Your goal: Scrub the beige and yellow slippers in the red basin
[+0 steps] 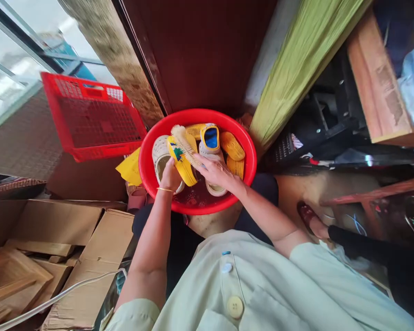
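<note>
My left hand (171,176), with a thin band at the wrist, grips a yellow slipper (185,172) with a blue and green pattern. A scrub brush (183,143) with pale bristles lies across that slipper, its near end in the closed fingers of my right hand (216,171). Both hands are over a red oval basin (144,177). Inside it, a whitish clog (161,146) with holes sits on the left. A yellow shoe with a blue inside (211,137) and yellow ridged soles (233,146) lie at the back and right. A little water shows at the basin's bottom.
A red plastic crate (100,119) stands tilted at the left, above an open cardboard box (55,225) with wooden pieces. Behind the basin is a dark red door panel (207,55). A green curtain (296,69) hangs at the right. Another person's foot (310,218) is at the right.
</note>
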{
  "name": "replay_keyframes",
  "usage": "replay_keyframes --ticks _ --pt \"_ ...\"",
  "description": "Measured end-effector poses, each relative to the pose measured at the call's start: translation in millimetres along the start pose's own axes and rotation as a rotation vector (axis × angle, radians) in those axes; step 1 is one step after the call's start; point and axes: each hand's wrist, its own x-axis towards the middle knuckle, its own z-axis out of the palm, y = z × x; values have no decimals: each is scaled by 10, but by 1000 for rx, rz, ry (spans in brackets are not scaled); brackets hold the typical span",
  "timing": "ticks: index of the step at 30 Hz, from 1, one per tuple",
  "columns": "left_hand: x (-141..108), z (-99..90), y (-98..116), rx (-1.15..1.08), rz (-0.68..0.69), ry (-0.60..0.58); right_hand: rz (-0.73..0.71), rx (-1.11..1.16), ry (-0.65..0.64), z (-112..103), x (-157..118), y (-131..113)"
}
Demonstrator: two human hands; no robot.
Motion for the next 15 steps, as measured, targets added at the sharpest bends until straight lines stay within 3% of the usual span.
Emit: replay_keyframes --ticks 4,9,12,15 --pt "-1 -67 -116 47 85 34 10 -77 -87 51 65 44" --pt "-126 -132 -116 223 116 33 46 -87 -54 144 318 306" --pt "-148 -141 -68 140 132 47 -19 6 -22 172 357 451" --pt "-104 -94 -3 23 201 142 -43 93 54 241 263 421"
